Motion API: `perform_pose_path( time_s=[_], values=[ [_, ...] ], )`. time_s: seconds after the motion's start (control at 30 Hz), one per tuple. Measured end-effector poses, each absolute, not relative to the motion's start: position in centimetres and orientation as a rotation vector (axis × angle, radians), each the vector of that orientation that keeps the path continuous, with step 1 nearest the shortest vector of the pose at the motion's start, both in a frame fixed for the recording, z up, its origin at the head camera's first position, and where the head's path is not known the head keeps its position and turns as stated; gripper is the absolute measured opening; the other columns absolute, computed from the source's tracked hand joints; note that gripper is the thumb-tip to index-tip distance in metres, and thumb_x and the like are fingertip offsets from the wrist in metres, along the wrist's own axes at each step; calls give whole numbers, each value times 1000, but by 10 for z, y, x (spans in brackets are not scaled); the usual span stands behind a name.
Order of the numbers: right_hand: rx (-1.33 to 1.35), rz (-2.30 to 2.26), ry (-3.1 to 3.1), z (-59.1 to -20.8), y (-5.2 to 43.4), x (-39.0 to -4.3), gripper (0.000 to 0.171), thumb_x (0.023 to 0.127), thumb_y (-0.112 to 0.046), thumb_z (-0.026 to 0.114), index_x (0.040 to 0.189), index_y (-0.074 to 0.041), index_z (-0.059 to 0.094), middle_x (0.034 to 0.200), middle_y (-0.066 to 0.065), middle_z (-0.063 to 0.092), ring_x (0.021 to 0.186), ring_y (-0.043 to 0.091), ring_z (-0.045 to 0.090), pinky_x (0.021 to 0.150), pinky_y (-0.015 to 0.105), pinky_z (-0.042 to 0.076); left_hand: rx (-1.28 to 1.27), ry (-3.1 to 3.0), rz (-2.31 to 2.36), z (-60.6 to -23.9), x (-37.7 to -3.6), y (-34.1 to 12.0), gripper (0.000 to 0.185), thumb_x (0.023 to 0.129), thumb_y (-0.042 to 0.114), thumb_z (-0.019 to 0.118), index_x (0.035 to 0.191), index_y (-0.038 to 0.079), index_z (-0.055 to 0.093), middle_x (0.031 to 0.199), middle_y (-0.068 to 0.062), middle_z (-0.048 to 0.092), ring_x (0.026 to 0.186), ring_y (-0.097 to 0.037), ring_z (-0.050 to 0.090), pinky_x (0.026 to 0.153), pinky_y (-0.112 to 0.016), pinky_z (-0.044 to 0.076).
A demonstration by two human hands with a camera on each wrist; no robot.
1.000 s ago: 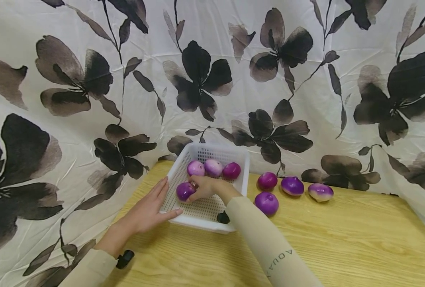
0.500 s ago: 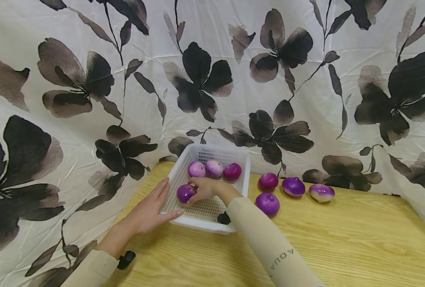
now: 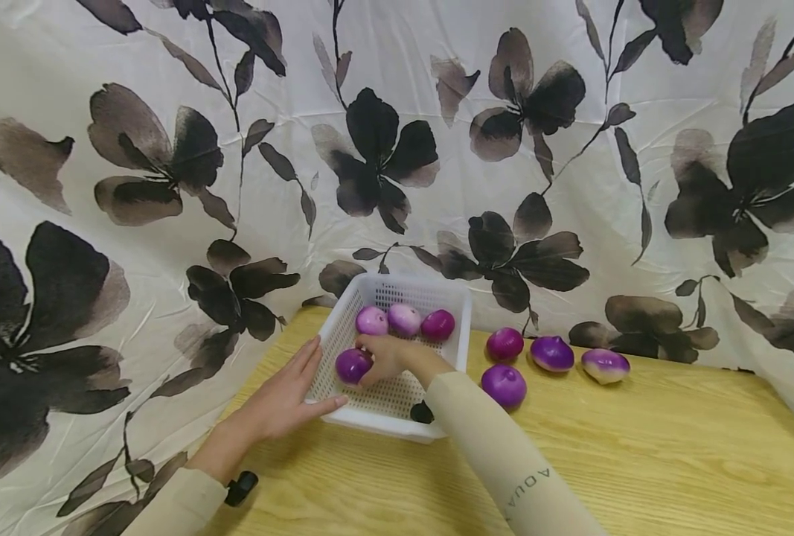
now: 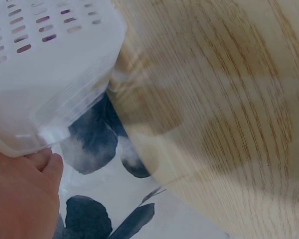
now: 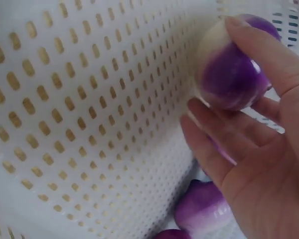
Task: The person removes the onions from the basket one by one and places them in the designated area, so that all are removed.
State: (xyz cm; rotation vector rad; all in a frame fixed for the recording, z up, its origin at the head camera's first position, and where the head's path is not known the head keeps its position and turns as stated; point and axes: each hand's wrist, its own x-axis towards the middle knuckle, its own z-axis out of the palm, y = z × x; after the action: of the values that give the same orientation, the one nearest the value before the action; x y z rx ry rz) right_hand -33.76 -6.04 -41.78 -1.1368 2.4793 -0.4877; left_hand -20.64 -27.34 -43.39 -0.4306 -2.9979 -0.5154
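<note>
Inside the white perforated basket (image 3: 465, 327), my right hand (image 3: 386, 357) holds a purple onion (image 3: 353, 366) at the left side. In the right wrist view the thumb lies over that purple-and-white onion (image 5: 231, 74) with a finger behind it; the other fingers are spread below. Three more onions, two pale (image 3: 372, 321) and one dark magenta (image 3: 438, 325), lie along the basket's back. My left hand (image 3: 283, 394) rests against the basket's left front corner, its fingers along the left side and thumb at the front rim. In the left wrist view, fingertips (image 4: 50, 162) touch the rim.
Right of the basket, several onions lie on the wooden table (image 3: 638, 447): a magenta one (image 3: 504, 345), a round purple one (image 3: 504, 385), a pointed one (image 3: 551, 353) and a purple-white one (image 3: 606, 365). A floral curtain (image 3: 397, 149) hangs behind the table.
The whole view has shifted slightly, so the scene appears a little lower and further right. My right hand stays on the same onion, and the left hand remains at the basket's corner.
</note>
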Motion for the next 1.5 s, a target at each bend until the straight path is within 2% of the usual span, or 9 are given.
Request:
perform_pose_path(
  time_s=[0.17,0.4,0.7,0.87,1.23,1.5],
  values=[
    [-1148,-589,2510,-407,-56,-335,64,83,-26,87,135,-9,54,121,3,64,114,16,62,101,30,51,-435,-3000,-519,-435,-206,-269,115,90,80,51,160,-5,18,172,-14,2,157,-37,10,123,-56,23],
    [-1293,-656,2563,-375,-53,-330,75,84,-23,86,145,-4,49,135,11,62,126,23,58,109,34,48,-413,-3001,-535,-436,-205,-269,116,90,80,50,161,-4,14,172,-16,3,156,-39,11,122,-59,24],
    [-1264,-673,2616,-346,-26,-321,80,83,-29,87,148,-5,46,139,11,59,131,25,55,110,40,47,-400,-2989,-497,-432,-208,-273,116,91,79,50,161,-4,13,172,-17,3,155,-41,12,121,-60,23],
    [-1227,-760,2579,-342,-3,-319,78,82,-26,88,144,-3,48,136,12,59,127,25,57,108,40,49,-399,-2992,-496,-432,-208,-271,115,91,77,52,161,-6,14,171,-18,3,155,-42,11,122,-60,22],
    [-1277,-887,2557,-352,46,-308,68,81,-31,87,136,-6,56,123,6,66,111,19,63,97,34,54,-407,-2996,-499,-436,-208,-271,116,91,78,52,161,-6,13,171,-19,4,155,-42,11,122,-59,21],
    [-1184,-1011,2595,-362,75,-306,73,81,-34,87,142,-7,56,126,6,66,107,17,67,91,33,57,-416,-2994,-495,-436,-207,-271,114,91,76,53,161,-6,14,171,-19,4,155,-41,12,122,-60,22]
  ],
)
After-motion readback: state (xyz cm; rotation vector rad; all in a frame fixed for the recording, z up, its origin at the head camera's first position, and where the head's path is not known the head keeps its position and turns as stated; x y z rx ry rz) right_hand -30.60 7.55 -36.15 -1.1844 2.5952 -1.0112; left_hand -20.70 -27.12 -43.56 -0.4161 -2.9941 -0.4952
